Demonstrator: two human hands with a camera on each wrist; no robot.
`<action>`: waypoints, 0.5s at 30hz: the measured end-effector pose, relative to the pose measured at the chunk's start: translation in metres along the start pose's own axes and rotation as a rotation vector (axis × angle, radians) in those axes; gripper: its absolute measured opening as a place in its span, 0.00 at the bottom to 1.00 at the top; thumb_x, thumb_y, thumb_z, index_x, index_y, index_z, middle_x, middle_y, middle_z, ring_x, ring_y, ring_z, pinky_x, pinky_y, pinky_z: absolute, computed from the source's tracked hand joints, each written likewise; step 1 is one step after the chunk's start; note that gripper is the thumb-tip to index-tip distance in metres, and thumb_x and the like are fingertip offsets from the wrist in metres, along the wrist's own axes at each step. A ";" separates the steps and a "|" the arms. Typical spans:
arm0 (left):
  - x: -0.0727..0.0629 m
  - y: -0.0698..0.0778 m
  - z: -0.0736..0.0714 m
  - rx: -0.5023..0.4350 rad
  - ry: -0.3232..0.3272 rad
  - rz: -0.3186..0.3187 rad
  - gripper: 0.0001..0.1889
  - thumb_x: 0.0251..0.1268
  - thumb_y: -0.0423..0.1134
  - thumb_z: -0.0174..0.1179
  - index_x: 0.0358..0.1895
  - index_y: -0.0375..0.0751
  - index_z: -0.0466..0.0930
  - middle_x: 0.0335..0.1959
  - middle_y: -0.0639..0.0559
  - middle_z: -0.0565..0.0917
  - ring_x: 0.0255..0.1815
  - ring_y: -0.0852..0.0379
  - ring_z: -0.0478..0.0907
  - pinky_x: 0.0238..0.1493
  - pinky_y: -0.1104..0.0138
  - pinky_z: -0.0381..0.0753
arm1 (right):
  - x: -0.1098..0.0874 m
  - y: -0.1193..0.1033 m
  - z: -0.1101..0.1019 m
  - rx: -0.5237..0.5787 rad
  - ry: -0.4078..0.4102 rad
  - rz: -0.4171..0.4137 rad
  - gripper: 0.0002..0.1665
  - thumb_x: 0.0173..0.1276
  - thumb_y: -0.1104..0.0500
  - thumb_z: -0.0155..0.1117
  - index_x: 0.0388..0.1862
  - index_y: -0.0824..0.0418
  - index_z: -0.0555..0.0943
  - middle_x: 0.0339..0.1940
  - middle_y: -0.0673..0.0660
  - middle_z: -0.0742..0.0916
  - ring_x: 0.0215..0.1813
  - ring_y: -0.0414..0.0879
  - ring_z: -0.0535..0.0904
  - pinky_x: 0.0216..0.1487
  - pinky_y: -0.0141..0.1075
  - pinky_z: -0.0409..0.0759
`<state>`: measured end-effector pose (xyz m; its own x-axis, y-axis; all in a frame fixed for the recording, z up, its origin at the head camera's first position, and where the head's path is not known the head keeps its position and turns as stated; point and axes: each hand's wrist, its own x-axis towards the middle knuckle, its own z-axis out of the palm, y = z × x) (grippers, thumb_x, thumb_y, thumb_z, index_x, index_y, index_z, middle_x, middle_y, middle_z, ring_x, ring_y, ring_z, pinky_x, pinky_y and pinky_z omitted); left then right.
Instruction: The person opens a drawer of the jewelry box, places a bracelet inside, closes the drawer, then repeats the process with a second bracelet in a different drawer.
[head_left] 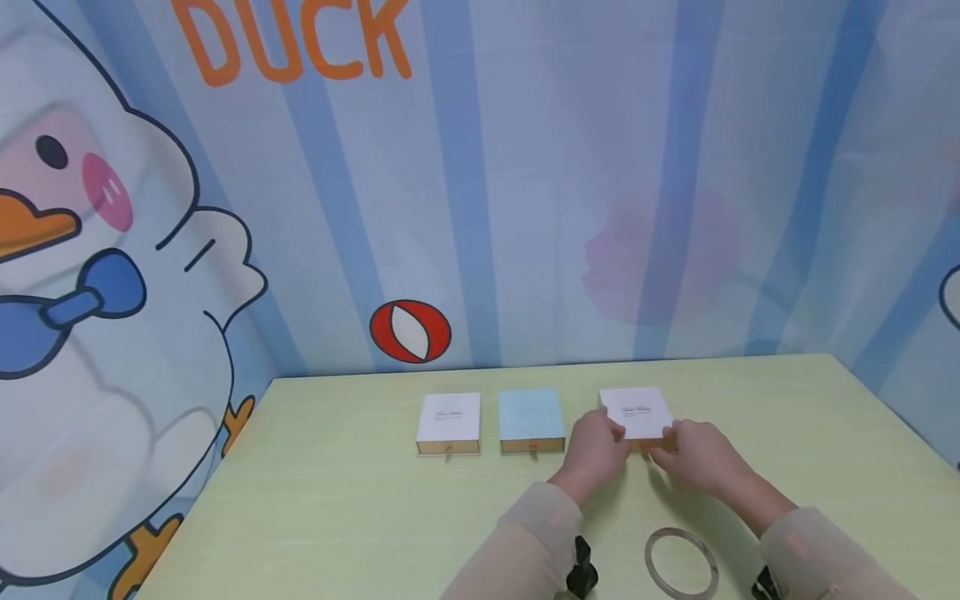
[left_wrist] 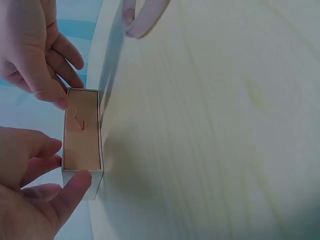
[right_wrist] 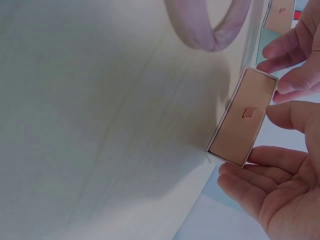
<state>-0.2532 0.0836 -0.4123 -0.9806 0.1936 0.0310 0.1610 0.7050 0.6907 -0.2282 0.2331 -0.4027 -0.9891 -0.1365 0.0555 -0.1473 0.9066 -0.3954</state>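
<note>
A small white drawer box [head_left: 636,408] with dark printing on its lid sits at the right of a row of boxes. My left hand [head_left: 597,446] holds its left front corner, and my right hand [head_left: 705,457] holds the right one. In the left wrist view, the box's brown drawer front [left_wrist: 82,150] with a small pull tab shows between both hands. The right wrist view shows my right thumb at the top front edge and the fingers against the side. Nearer me lies a pale bangle [head_left: 649,557], between my forearms.
Left of the held box stand a light blue drawer box [head_left: 531,414] and another white drawer box [head_left: 448,418], both with front tabs. All rest on a pale yellow-green table [head_left: 337,500]. Behind it hangs a blue striped cloth [head_left: 525,208] with a duck print.
</note>
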 end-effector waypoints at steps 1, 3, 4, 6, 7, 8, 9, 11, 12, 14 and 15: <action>0.000 0.001 0.000 0.036 -0.005 0.012 0.09 0.60 0.35 0.61 0.42 0.38 0.86 0.58 0.46 0.80 0.60 0.52 0.76 0.58 0.68 0.76 | 0.000 0.000 0.000 -0.003 0.003 -0.006 0.16 0.60 0.54 0.64 0.30 0.68 0.79 0.14 0.52 0.73 0.16 0.41 0.65 0.17 0.29 0.61; -0.001 0.002 -0.001 0.098 -0.021 0.033 0.10 0.61 0.35 0.60 0.43 0.38 0.86 0.62 0.45 0.77 0.63 0.51 0.74 0.60 0.67 0.74 | -0.001 0.000 0.000 -0.009 0.006 -0.012 0.16 0.61 0.54 0.64 0.30 0.68 0.79 0.14 0.52 0.73 0.16 0.41 0.65 0.17 0.29 0.61; -0.002 0.002 -0.001 0.129 -0.026 0.042 0.10 0.61 0.35 0.60 0.43 0.39 0.86 0.62 0.45 0.77 0.64 0.52 0.73 0.60 0.68 0.75 | -0.001 0.000 0.000 -0.012 0.006 -0.014 0.16 0.61 0.54 0.64 0.30 0.68 0.79 0.14 0.52 0.73 0.16 0.41 0.65 0.18 0.30 0.61; -0.002 0.002 -0.001 0.172 -0.036 0.050 0.10 0.62 0.36 0.60 0.43 0.40 0.86 0.62 0.46 0.77 0.64 0.53 0.73 0.59 0.68 0.75 | -0.002 -0.001 0.000 -0.017 0.006 -0.014 0.16 0.61 0.53 0.64 0.31 0.68 0.79 0.15 0.52 0.73 0.17 0.41 0.65 0.18 0.29 0.61; -0.003 0.002 -0.002 0.192 -0.039 0.054 0.10 0.63 0.37 0.59 0.43 0.41 0.86 0.61 0.46 0.77 0.64 0.53 0.73 0.60 0.68 0.75 | -0.002 -0.001 0.000 -0.017 0.002 -0.009 0.16 0.61 0.53 0.63 0.31 0.68 0.80 0.15 0.52 0.73 0.17 0.41 0.65 0.18 0.29 0.61; -0.003 0.002 -0.001 0.202 -0.040 0.054 0.10 0.63 0.37 0.60 0.44 0.41 0.86 0.61 0.47 0.78 0.64 0.54 0.72 0.60 0.68 0.75 | -0.003 -0.001 0.000 -0.016 -0.004 -0.002 0.16 0.61 0.53 0.63 0.32 0.68 0.79 0.15 0.53 0.73 0.17 0.41 0.65 0.18 0.29 0.62; -0.004 0.002 -0.001 0.223 -0.041 0.059 0.10 0.63 0.38 0.59 0.44 0.42 0.86 0.60 0.48 0.78 0.64 0.54 0.73 0.60 0.68 0.74 | -0.003 -0.001 -0.001 -0.014 -0.004 -0.003 0.17 0.61 0.53 0.63 0.32 0.69 0.80 0.15 0.53 0.74 0.17 0.42 0.66 0.18 0.29 0.62; -0.004 0.002 0.000 0.251 -0.043 0.066 0.11 0.64 0.38 0.59 0.46 0.43 0.85 0.60 0.48 0.79 0.65 0.55 0.72 0.61 0.68 0.74 | -0.004 -0.002 -0.001 -0.011 -0.007 -0.002 0.17 0.61 0.53 0.63 0.34 0.69 0.80 0.16 0.53 0.74 0.18 0.42 0.66 0.18 0.30 0.62; -0.004 0.001 0.001 0.268 -0.042 0.071 0.11 0.64 0.38 0.59 0.47 0.44 0.85 0.59 0.49 0.79 0.65 0.55 0.72 0.61 0.68 0.74 | -0.005 -0.002 -0.001 -0.010 -0.008 -0.003 0.17 0.61 0.53 0.63 0.34 0.70 0.80 0.16 0.53 0.74 0.18 0.42 0.66 0.19 0.30 0.63; -0.005 0.001 0.002 0.314 -0.039 0.086 0.11 0.63 0.38 0.59 0.47 0.44 0.85 0.58 0.50 0.80 0.62 0.56 0.74 0.60 0.69 0.74 | -0.006 -0.003 -0.001 -0.012 -0.004 -0.014 0.17 0.61 0.54 0.63 0.34 0.69 0.80 0.17 0.53 0.75 0.19 0.43 0.67 0.19 0.31 0.63; -0.006 0.001 0.002 0.340 -0.035 0.099 0.11 0.63 0.38 0.59 0.46 0.44 0.85 0.57 0.50 0.80 0.61 0.56 0.75 0.59 0.69 0.75 | -0.006 -0.003 -0.001 -0.014 0.000 -0.021 0.16 0.61 0.54 0.63 0.34 0.69 0.80 0.17 0.53 0.75 0.19 0.43 0.67 0.20 0.31 0.64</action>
<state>-0.2472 0.0844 -0.4135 -0.9549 0.2915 0.0570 0.2889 0.8672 0.4055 -0.2219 0.2316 -0.4009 -0.9857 -0.1560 0.0635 -0.1684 0.9089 -0.3816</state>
